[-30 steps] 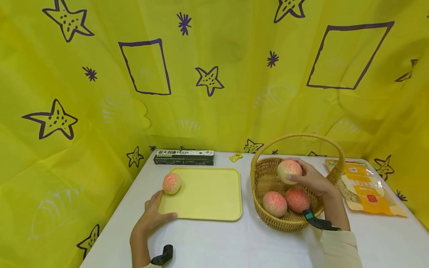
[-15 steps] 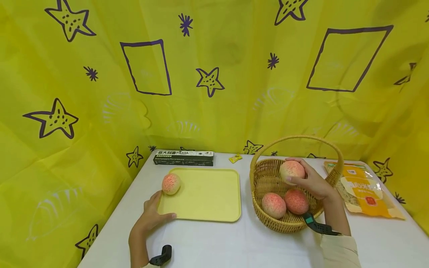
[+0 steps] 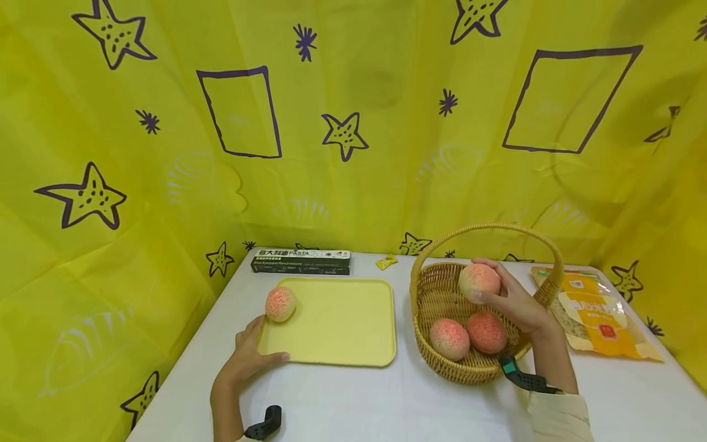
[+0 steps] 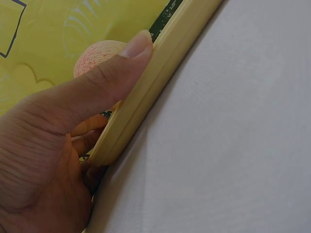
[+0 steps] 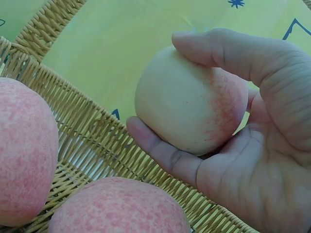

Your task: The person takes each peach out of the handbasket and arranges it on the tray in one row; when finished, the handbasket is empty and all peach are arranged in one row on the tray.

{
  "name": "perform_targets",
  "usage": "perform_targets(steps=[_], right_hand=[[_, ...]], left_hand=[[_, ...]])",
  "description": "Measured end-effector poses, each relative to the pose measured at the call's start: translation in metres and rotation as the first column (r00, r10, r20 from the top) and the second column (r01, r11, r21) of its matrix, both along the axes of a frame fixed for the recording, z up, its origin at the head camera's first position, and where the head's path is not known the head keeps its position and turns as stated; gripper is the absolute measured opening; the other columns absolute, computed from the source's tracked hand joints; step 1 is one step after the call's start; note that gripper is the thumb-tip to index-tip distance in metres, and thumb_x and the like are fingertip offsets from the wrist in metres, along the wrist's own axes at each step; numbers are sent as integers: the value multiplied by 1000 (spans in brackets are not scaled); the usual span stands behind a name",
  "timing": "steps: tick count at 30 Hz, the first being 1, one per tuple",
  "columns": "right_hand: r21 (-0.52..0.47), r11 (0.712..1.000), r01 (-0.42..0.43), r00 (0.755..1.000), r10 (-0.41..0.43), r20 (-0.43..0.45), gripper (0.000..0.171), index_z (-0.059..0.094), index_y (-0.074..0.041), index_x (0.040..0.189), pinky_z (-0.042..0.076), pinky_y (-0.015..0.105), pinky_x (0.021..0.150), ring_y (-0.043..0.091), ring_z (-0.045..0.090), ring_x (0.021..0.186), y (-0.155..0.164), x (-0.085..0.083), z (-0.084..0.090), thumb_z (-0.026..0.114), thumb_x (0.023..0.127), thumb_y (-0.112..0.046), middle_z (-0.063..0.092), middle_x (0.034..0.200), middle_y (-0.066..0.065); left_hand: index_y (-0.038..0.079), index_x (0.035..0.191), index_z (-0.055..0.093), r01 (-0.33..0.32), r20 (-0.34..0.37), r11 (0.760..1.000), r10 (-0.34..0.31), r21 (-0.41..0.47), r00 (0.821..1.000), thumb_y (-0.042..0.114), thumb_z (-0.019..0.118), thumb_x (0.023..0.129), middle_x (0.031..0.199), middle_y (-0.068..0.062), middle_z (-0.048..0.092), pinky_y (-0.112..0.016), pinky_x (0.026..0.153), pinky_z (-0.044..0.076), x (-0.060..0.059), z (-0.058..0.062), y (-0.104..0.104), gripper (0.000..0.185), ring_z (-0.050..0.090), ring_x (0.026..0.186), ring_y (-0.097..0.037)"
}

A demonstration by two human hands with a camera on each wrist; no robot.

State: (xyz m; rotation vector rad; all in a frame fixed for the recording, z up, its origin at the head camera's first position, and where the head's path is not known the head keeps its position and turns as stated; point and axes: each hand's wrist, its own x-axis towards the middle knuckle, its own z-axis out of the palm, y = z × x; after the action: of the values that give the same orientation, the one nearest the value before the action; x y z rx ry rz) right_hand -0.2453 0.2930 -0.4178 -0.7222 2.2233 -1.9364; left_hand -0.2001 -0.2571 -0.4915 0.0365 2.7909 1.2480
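Observation:
My right hand (image 3: 510,298) grips a pale pink peach (image 3: 478,282) (image 5: 189,102) above the inside of a wicker basket (image 3: 436,288). Two more peaches (image 3: 450,339) (image 3: 486,332) lie in the basket bottom, close under the held one. My left hand (image 3: 248,353) pinches the near left corner of a yellow tray (image 3: 337,322), thumb (image 4: 104,80) pressed on its rim (image 4: 155,82) and fingers under it. Another peach (image 3: 280,304) sits on the tray's far left corner, just beyond that hand.
A dark pasta box (image 3: 301,261) lies at the table's back edge, with a small yellow candy (image 3: 386,262) beside it. An orange snack bag (image 3: 596,310) lies right of the basket. The basket's arched handle (image 3: 486,230) spans over my right hand. Yellow patterned cloth surrounds the white table (image 3: 386,399).
My right hand has kept the peach at about the same place over the basket, with only a slight shift. The left hand stays on the tray corner.

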Motion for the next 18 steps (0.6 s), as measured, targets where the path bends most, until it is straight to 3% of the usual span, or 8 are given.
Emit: perform_targets(steps=[11,18], right_hand=[[38,999,1,999,-2,42,66,23,-1,150,53,21,86,3,61,105,-4,9,4,56,93,3,59,122,-10],[66,997,-39,999,37,27,62,31,-12,144,53,24,87,7,61,105,-9,19,12,58,91,5,57,122,-4]], left_hand=[[7,155,20,3,-5,1000,-2,12,1000,42,84,72,161,-19,16,-67,112,18,-1,0,-1,111,13,139,-39],[5,155,19,-3,8,1000,3,5,1000,42,85,72,161,-20,15,-67,113,17,0,0,0,112,12,140,-40]])
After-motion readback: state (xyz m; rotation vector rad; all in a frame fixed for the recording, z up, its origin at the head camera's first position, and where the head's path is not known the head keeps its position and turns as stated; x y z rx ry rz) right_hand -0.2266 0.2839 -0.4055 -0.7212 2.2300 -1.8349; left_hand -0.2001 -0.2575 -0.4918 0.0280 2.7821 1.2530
